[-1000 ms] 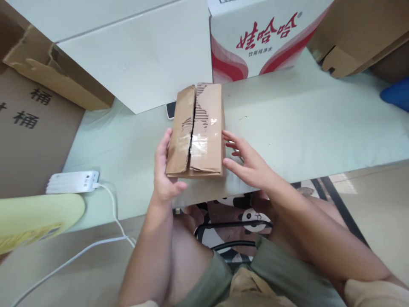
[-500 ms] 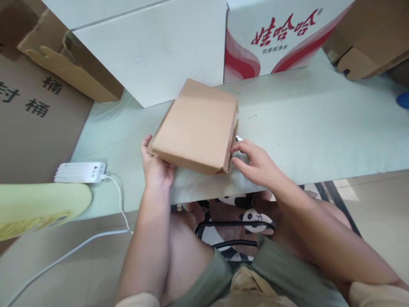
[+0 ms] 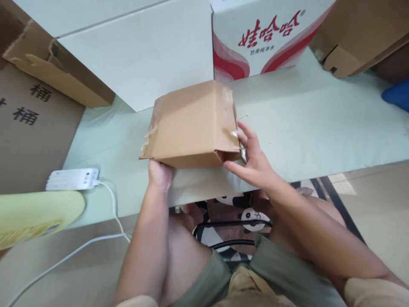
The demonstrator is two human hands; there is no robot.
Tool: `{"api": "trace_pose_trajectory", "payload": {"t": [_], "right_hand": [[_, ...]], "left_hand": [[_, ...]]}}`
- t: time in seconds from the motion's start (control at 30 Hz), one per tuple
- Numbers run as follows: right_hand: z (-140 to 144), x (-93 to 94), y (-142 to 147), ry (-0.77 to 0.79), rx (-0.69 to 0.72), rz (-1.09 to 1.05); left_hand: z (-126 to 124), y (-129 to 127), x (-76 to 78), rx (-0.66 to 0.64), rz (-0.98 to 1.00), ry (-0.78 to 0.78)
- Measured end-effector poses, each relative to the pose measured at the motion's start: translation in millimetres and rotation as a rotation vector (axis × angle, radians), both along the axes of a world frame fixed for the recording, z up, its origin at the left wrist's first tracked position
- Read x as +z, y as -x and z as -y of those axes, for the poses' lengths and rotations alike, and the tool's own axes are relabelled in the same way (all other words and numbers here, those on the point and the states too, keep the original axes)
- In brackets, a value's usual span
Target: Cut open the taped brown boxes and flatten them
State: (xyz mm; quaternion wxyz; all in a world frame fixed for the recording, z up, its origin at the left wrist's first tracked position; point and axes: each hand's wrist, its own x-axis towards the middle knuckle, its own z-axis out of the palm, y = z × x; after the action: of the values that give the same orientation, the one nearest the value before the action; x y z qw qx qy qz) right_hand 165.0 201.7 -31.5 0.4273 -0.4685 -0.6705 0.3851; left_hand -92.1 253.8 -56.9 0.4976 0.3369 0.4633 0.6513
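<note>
A brown cardboard box (image 3: 187,123) is held tilted above the front part of the table. Clear tape and torn paper show along its left and right edges, and a gap shows at its right front corner. Under the box's front left part is my left hand (image 3: 159,174), closed on it, with most fingers hidden beneath. My right hand (image 3: 251,155) is at the right front corner, its thumb and fingers spread apart around that edge. The fingertips are at or against the cardboard; whether they press on it is unclear.
The table (image 3: 306,128) has a pale green cover. A white carton (image 3: 137,55) and a red-and-white carton (image 3: 262,42) stand behind. At left are a white power bank (image 3: 73,179) with a cable (image 3: 113,200) and a yellow-green object (image 3: 41,209). A blue object (image 3: 398,96) sits far right.
The box has turned and tilted, bringing its taped right edge and corner gap into view. My left hand has slid further under it. My right hand's fingers have spread and moved up along the side.
</note>
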Motion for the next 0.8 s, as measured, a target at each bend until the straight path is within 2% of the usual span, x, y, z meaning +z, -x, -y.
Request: {"api": "trace_pose_trajectory", "payload": {"t": [0.1, 0.27, 0.37, 0.5, 0.63, 0.8], "right_hand": [[-1, 0.5, -1, -0.051, -0.003, 0.035], [-4, 0.4, -3, -0.053, -0.055, 0.087], [-3, -0.9, -1, -0.068, -0.169, 0.093], [-2, -6.5, -2, -0.063, -0.32, 0.156], [-6, -12.7, -7, -0.071, -0.42, 0.028], [-12, -7.3, -13, -0.139, -0.424, -0.143]], "left_hand": [[5, -3, -0.3, -0.046, 0.004, -0.01], [8, -9, 11.7, -0.057, 0.004, -0.075], [8, -6, 15.2, -0.03, -0.002, -0.077], [8, 3, 12.5, 0.019, 0.009, -0.069], [8, 8, 13.3, 0.05, -0.01, -0.073], [10, 11, 15.5, 0.087, -0.025, 0.0]]}}
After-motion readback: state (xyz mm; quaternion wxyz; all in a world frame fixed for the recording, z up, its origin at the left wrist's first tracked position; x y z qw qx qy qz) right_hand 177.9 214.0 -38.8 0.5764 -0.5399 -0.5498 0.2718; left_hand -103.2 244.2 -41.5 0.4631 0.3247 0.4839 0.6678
